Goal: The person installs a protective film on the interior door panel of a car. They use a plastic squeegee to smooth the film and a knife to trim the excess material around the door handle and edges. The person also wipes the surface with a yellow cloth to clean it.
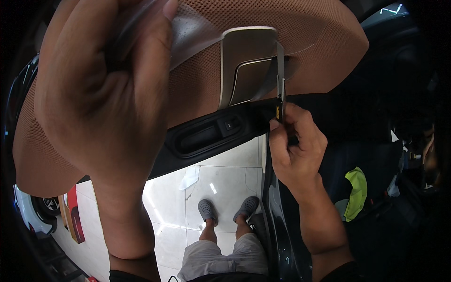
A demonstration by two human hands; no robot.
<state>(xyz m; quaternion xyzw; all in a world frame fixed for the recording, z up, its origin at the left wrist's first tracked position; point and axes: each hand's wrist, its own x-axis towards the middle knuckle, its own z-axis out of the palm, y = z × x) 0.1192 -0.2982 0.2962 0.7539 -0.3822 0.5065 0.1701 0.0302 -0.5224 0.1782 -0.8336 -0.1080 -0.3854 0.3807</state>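
My left hand [103, 98] is large in the upper left, its thumb and fingers closed on a sheet of clear film [195, 37] lifted off a brown perforated door panel [324, 28]. The film runs right to a metal trim plate [246, 40] set in the panel. In my right hand [303, 145] is a slim utility knife [280, 91], pinched between thumb and fingers and pointing up. Its blade lies along the right edge of the trim plate. Whether the blade touches the plate or the film there, I cannot tell.
Below the trim sits a black door-pull recess with a switch [229, 125]. Dark car interior fills the right, with a yellow-green cloth [356, 192]. A white scrap [190, 178] lies on the tiled floor [174, 211]. Boxes [73, 214] and a white car [33, 211] stand at lower left.
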